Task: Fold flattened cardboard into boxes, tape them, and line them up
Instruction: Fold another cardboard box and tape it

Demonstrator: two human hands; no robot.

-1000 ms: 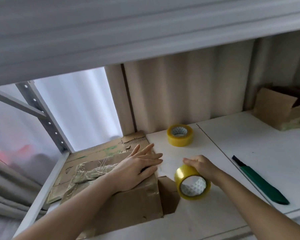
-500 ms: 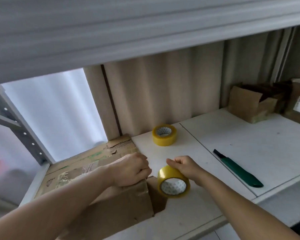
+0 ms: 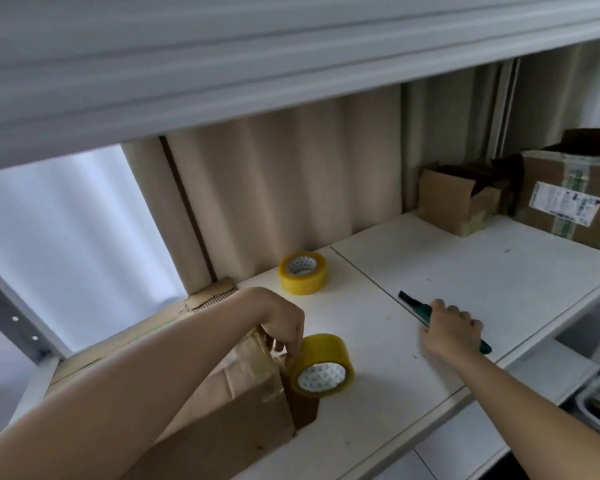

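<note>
A brown cardboard box (image 3: 243,407) stands at the shelf's front left, with clear tape across its top. My left hand (image 3: 284,323) rests on the box's right top corner, fingers curled, and pinches the rim of a yellow tape roll (image 3: 326,358) that leans on edge against the box's right side. To the right, my right hand (image 3: 451,332) lies over a green utility knife (image 3: 413,304) on the white shelf (image 3: 499,271). Its fingers curl round the handle. Only the knife's dark tip and tail end show.
A second yellow tape roll (image 3: 302,271) lies flat near the back wall. Flattened cardboard (image 3: 201,301) lies behind the box at left. An open small box (image 3: 454,202) and a labelled, taped box (image 3: 568,202) stand at the back right. An upper shelf hangs overhead.
My right hand let go of the tape roll and moved right onto the green knife. My left hand shifted from the box top to the roll's rim. The view turned to the right.
</note>
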